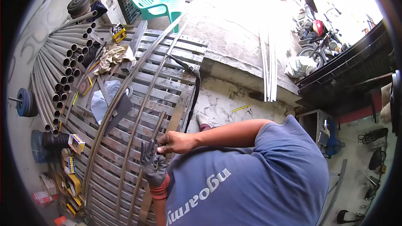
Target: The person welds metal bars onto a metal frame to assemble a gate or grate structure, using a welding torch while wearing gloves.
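Note:
My left hand (154, 169) wears a dark grey work glove with a red cuff, its fingers extended and somewhat apart. Bare, my right hand (172, 142) pinches the glove near the fingers of the left. Both hands are above a slatted metal workbench (165, 96). Long curved metal tubes (125, 84) run across the slats, and a shorter tube (159, 124) lies just beyond my hands. At the bench's far edge is a black tool with a cable (190, 70).
A stack of steel pipes (67, 71) leans by the left wall. A crumpled cloth (115, 57), a grinding disc (85, 86) and small boxes (76, 143) lie nearby. Beyond stand a green plastic chair (146, 0), white tubes (268, 67) on a ledge, and a motorcycle (316, 37).

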Demonstrator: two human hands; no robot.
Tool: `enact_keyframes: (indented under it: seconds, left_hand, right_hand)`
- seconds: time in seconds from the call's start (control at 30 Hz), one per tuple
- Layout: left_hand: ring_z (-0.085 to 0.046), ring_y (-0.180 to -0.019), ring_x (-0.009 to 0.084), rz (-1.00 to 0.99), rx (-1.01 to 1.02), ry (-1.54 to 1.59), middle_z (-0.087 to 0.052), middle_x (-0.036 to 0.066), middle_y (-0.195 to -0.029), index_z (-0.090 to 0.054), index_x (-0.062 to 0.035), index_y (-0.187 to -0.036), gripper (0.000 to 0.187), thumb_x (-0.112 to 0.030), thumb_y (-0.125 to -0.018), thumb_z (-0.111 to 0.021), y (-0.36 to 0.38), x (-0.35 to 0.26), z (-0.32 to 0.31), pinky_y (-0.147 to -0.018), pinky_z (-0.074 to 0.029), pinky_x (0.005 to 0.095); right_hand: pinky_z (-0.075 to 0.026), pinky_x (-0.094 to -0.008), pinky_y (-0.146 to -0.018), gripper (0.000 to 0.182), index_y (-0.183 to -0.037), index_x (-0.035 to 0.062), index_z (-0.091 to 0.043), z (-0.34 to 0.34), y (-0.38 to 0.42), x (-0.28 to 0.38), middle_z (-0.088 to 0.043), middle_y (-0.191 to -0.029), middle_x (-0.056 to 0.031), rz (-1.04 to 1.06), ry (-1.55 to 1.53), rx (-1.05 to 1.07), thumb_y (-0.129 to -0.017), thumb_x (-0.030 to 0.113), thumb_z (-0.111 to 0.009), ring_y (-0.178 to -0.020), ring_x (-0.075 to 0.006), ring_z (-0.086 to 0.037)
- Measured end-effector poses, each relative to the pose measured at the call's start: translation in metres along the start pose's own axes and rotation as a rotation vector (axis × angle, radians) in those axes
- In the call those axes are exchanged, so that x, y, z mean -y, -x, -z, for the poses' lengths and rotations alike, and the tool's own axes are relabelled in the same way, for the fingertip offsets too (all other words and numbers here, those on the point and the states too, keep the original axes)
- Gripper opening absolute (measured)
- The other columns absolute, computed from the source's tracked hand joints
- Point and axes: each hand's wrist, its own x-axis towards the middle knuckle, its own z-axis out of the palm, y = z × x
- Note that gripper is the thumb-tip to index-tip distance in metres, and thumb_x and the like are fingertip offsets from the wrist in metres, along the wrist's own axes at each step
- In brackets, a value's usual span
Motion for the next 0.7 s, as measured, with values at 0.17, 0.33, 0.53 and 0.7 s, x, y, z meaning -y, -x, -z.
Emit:
enact_keyframes:
  seconds: [0.17, 0.33, 0.53, 0.7]
  left_hand:
    - [-0.059, -0.146, 0.0427, 0.021, 0.019, 0.034, -0.071, 0.021, -0.147, -0.081, 0.0002, -0.126, 0.027, -0.017, -0.108, -0.07, 0.006, -0.005, 0.01, -0.121, -0.043, 0.0496]
    - [-0.05, -0.155, 0.0426, -0.022, 0.042, -0.054, -0.059, 0.023, -0.162, -0.069, 0.0006, -0.145, 0.045, -0.026, -0.109, -0.07, 0.006, -0.006, 0.007, -0.126, -0.038, 0.0485]
    - [-0.041, -0.161, 0.0444, -0.051, -0.001, -0.142, -0.046, 0.027, -0.172, -0.039, 0.0035, -0.17, 0.079, -0.037, -0.11, -0.068, 0.001, -0.01, 0.03, -0.13, -0.034, 0.0467]
    - [-0.041, -0.162, 0.0388, -0.058, -0.048, -0.054, -0.042, 0.028, -0.174, -0.032, 0.0061, -0.172, 0.086, -0.044, -0.111, -0.066, -0.008, -0.002, 0.034, -0.132, -0.032, 0.0461]
  right_hand:
    - [-0.057, -0.04, -0.086, 0.051, -0.117, -0.0014, -0.074, -0.013, -0.003, -0.006, -0.076, -0.096, -0.0119, -0.04, -0.009, -0.053, -0.119, 0.045, -0.053, -0.093, -0.019, -0.072]
    - [-0.059, -0.0441, -0.078, 0.065, -0.102, -0.0069, -0.071, 0.0, -0.006, 0.005, -0.069, -0.084, -0.014, -0.068, 0.059, -0.101, -0.117, 0.054, -0.053, -0.077, -0.0249, -0.072]
    - [-0.04, -0.0356, -0.054, 0.105, -0.066, 0.0085, -0.053, 0.142, 0.039, 0.116, -0.046, -0.059, -0.0013, 0.074, 0.231, -0.62, -0.104, 0.087, 0.005, -0.054, -0.0152, -0.04]
    - [-0.032, -0.0308, -0.055, 0.106, -0.097, -0.0009, -0.061, 0.267, 0.219, 0.21, -0.048, -0.074, -0.0052, 0.667, -0.13, -1.03, -0.097, 0.099, -0.024, -0.06, -0.0173, -0.04]
